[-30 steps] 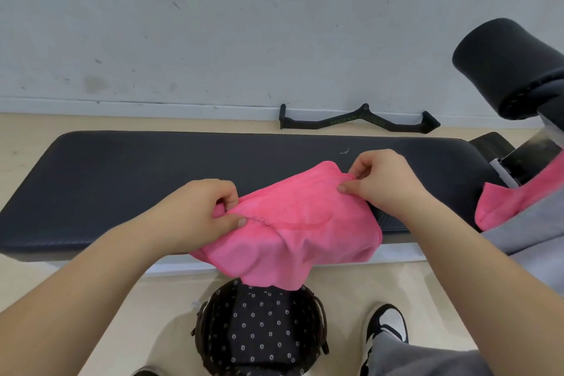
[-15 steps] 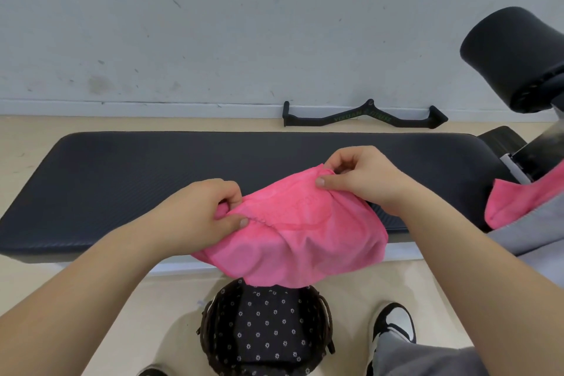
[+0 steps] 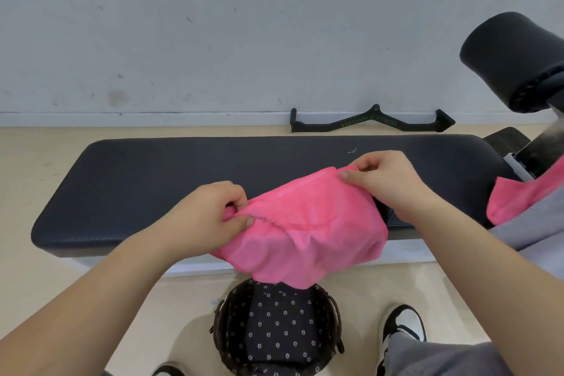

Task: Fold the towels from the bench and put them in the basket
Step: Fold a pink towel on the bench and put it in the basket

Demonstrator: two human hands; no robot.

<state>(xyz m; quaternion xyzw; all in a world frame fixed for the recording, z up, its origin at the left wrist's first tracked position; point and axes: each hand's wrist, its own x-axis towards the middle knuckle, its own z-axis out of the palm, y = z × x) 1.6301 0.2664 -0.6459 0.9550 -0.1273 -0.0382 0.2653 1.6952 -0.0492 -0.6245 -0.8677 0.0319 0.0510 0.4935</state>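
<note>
Both hands pinch the pink towel (image 3: 305,223) over the bench (image 3: 152,180) edge, left hand (image 3: 210,217) and right hand (image 3: 384,180) at its corners; slack middle sags toward the basket (image 3: 222,330) below the bench, so a loose pinch risks dropping it in unfolded.

second towel (image 3: 508,201) cropped at right, basket (image 3: 333,311) bottom cropped

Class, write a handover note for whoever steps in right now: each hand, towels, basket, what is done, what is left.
Left hand pinches the pink towel at its left edge; right hand pinches its far right corner.
It hangs over the near edge of the bench, above the basket on the floor.
A second towel lies at the bench's right end.
Done: no towel visible in the basket.
Left: fold both, drop them in.
</note>
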